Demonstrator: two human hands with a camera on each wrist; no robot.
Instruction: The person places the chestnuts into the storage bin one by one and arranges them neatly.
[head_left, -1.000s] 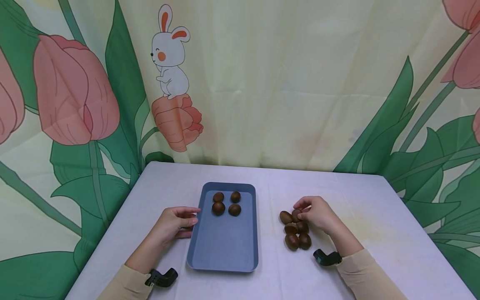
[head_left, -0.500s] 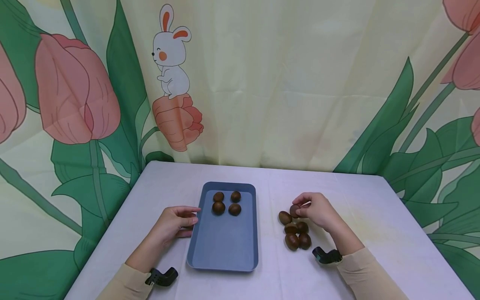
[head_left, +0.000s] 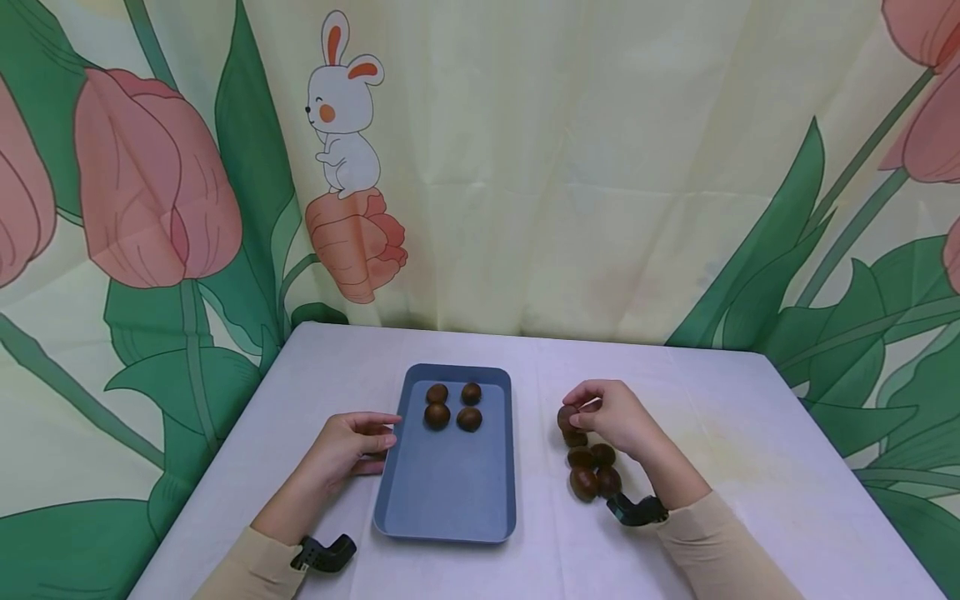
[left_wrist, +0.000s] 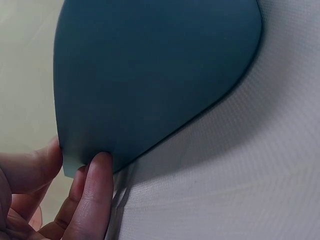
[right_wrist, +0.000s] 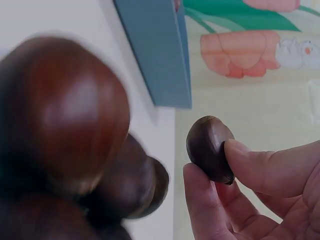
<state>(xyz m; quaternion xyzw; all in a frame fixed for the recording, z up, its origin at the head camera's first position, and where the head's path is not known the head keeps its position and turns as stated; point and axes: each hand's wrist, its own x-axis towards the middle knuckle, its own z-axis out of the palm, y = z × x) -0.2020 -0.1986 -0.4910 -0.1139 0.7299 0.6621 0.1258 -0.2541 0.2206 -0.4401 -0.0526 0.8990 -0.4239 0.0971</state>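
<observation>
In the head view my right hand [head_left: 617, 418] pinches one chestnut [head_left: 567, 418] between thumb and fingers. The right wrist view shows this dark brown chestnut [right_wrist: 209, 150] held at the fingertips. Beneath and nearer me lie several loose chestnuts [head_left: 585, 483] on the white cloth; one is partly hidden by the held one. At left, my left hand [head_left: 348, 446] holds the left rim of a blue rectangular tray [head_left: 446, 500]. The left wrist view has thumb and fingers at the edge of the tray [left_wrist: 150, 75]. Inside its far half sit several chestnuts [head_left: 437, 417], in two columns.
The table [head_left: 540, 533] bears a white cloth. Behind it hangs a curtain [head_left: 540, 167] printed with tulips, leaves and a rabbit. Black wrist-worn devices show below both hands, the right one [head_left: 637, 510] close to the loose chestnuts.
My right hand has lifted a chestnut off the loose group and moved left with it, over the farthest remaining one. My left hand and the tray have stayed put.
</observation>
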